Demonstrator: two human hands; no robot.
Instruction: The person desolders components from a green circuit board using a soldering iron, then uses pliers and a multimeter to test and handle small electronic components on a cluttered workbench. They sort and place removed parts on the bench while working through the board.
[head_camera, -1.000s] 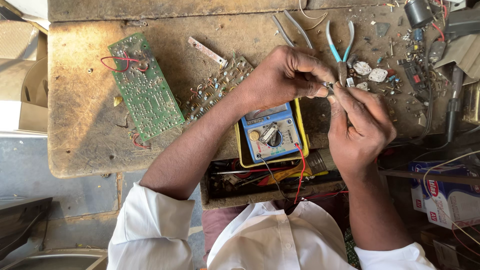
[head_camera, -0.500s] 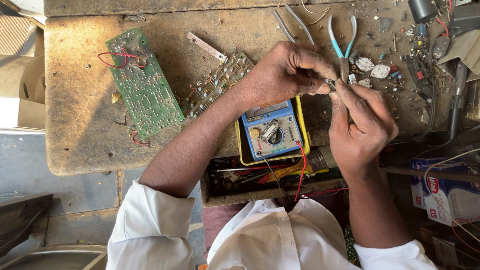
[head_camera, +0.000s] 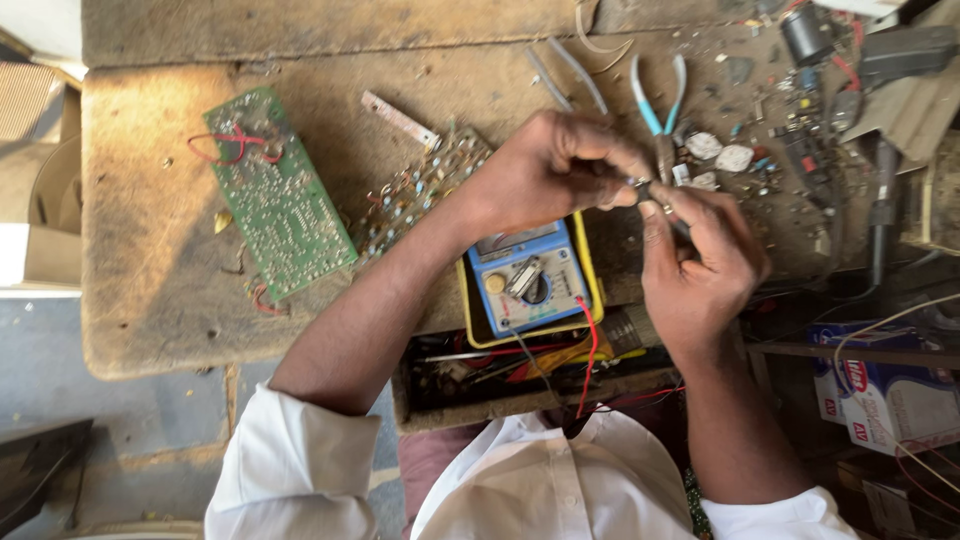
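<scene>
Above the blue multimeter (head_camera: 528, 283) on the worn counter (head_camera: 150, 250), a tiny metal component (head_camera: 640, 186) sits pinched between the left hand (head_camera: 560, 170) and right hand (head_camera: 700, 265), both closed on it. Steady fingertips probably serve best here. Blue-handled pliers (head_camera: 660, 100) lie just beyond, a green circuit board (head_camera: 275, 195) well apart.

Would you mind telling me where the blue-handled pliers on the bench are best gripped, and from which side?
Take the blue-handled pliers by the two blue handles, coming from the far side of the wooden bench. The handles splay open there with bare wood around them, while the metal nose points toward the left hand and right hand and is crowded by small parts.
</scene>
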